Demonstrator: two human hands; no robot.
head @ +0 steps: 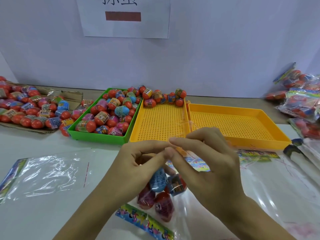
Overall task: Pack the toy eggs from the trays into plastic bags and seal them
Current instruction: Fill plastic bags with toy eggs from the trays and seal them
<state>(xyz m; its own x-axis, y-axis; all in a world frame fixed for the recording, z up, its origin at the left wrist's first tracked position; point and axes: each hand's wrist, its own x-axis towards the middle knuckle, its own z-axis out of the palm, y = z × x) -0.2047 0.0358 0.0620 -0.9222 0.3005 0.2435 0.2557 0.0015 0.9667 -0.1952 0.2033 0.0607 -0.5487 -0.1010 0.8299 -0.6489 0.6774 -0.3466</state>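
Head view: hands (170,153) pinching bag (173,196).

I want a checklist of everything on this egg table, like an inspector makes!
Surface: white table, mostly covered with bags.
Job's things: green tray heaped with toy eggs; left yellow tray with eggs only at its far end; right yellow tray with none; filled bag of eggs under the hands; empty bag at left.
Clutter: cardboard piled with eggs; packed bags at right.
Hands: left hand and right hand both pinch the filled bag's thin seal strip.
Cables: nothing seen.
Surroundings: white wall with paper sign.
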